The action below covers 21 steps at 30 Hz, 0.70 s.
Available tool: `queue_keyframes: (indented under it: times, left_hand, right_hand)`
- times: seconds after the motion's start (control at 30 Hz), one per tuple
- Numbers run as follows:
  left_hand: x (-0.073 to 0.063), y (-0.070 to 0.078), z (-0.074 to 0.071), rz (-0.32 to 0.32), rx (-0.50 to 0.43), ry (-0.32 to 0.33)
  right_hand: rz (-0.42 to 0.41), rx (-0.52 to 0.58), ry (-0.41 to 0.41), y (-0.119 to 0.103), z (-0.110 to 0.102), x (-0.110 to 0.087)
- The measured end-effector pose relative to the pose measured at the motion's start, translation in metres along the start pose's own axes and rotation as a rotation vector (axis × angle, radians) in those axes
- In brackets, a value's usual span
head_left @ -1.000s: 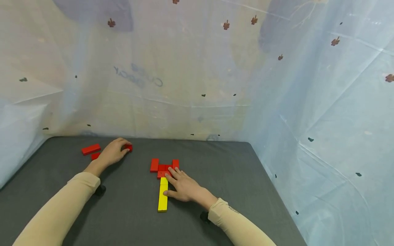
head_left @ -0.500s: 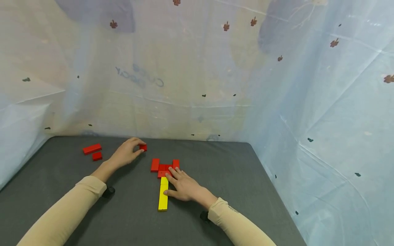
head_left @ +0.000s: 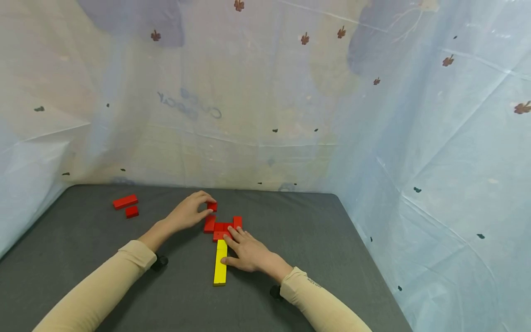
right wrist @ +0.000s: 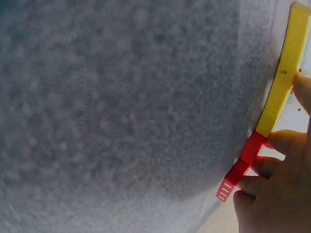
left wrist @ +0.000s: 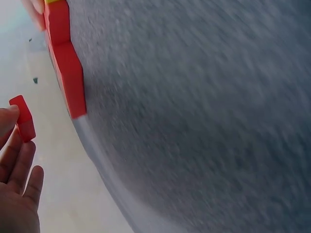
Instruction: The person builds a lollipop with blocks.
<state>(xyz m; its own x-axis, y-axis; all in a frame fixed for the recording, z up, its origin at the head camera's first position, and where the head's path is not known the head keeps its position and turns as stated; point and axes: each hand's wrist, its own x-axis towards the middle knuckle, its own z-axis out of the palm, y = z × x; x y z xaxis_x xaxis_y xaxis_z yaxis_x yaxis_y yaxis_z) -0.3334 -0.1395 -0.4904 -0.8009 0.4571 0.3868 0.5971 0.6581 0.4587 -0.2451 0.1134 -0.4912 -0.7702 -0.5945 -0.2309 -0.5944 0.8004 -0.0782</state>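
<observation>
My left hand [head_left: 190, 213] pinches a small red block [head_left: 212, 206] between thumb and fingers; in the left wrist view this red block [left wrist: 24, 119] is held off the table. It hovers just beyond the upright red block [head_left: 210, 223] at the left of a flat arrangement. Further red blocks [head_left: 219, 227] sit in the middle, and another red block [head_left: 238, 222] stands at the right. Below them runs a strip of yellow blocks [head_left: 220, 269]. With fingers spread, my right hand [head_left: 248, 252] rests on the red blocks, its thumb touching the yellow strip.
A longer red block [head_left: 125, 201] and a short red block [head_left: 132, 211] lie at the table's back left. The grey table [head_left: 315, 267] is bounded by a hanging plastic sheet [head_left: 257, 92] behind and at both sides.
My left hand has carried the small red block rightward, from near the loose blocks to above the arrangement's left end. My right hand has stayed in place.
</observation>
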Motion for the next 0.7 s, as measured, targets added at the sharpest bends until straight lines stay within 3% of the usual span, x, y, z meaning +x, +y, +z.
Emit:
queue_keyframes:
  times: [0.33,0.7]
  left_hand:
    - [0.011,0.007,0.017,0.006,0.011,-0.084]
    - [0.018,0.004,0.022,-0.008,0.068,-0.191]
  right_hand:
    - [-0.010,-0.006,0.010,0.000,-0.002,-0.001]
    - [-0.028,-0.005,0.029,0.003,0.003,0.001]
